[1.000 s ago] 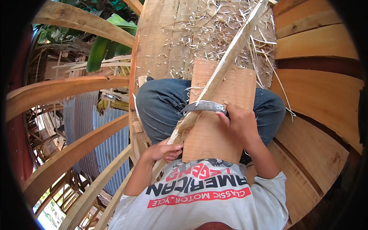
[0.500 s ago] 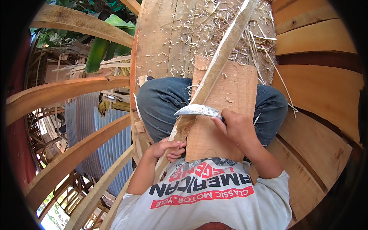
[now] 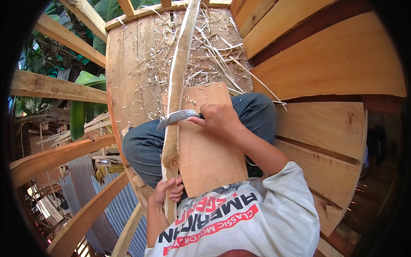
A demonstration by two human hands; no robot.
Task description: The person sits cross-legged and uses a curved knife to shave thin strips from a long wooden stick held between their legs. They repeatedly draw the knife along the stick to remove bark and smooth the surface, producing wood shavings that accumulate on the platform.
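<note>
A long pole of pale wood (image 3: 174, 141), white along its left side and with a dark knot low down, runs from beside my waist to the far railing. My left hand (image 3: 168, 190) is wrapped round its near end, just below the knot. In my right hand (image 3: 218, 120) is a curved knife (image 3: 177, 115), held by its dark handle. Its blade lies across the pole beyond the knot, pointing left. Beneath the knife and across my lap is a flat wooden board (image 3: 212, 158), its far left part covered by the pole.
Thin curled wood shavings (image 3: 150, 68) litter the plank floor (image 3: 124, 98) ahead of my knees. Several long split strips (image 3: 218, 64) lie at the right. Slatted railings (image 3: 64, 150) border the left side, and a plank wall (image 3: 325, 64) stands close on the right.
My right hand and the knife have moved away from me along the pole, farther past the knot. The view has shifted. My left hand keeps its hold near the knot.
</note>
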